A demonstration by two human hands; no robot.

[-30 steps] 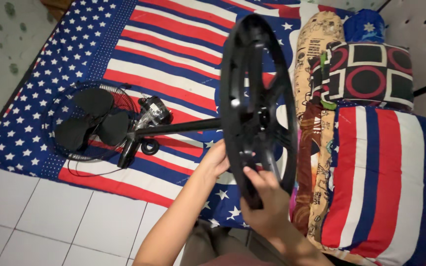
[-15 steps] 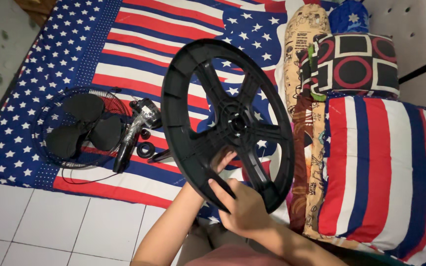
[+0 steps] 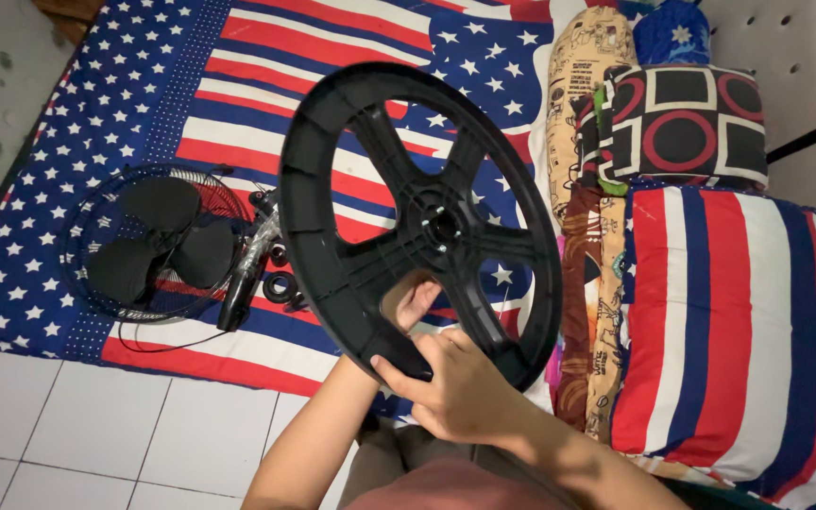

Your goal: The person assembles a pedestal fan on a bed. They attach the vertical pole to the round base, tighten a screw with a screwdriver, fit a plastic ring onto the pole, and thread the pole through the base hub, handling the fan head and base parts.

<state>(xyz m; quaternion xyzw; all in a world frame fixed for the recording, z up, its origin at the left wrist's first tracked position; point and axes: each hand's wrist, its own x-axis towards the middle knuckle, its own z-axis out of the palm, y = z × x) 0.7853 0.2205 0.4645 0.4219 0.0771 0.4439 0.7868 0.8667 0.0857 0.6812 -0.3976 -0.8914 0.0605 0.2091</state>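
Held tilted by right hand (image 3: pixel 460 387) closed on lower rim of black round base (image 3: pixel 422 222), left hand (image 3: pixel 413 300) behind spokes, supporting; fan head (image 3: pixel 158 244) lying far left.

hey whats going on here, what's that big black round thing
A person is holding up a round black plastic fan base with spokes, its flat face turned toward the camera. The right hand grips its lower rim, and the left hand shows through a gap between the spokes. Below on the star-and-stripe mattress lie the fan head with blades in its wire guard, the black pole and a few small rings. Pillows are stacked at the right.
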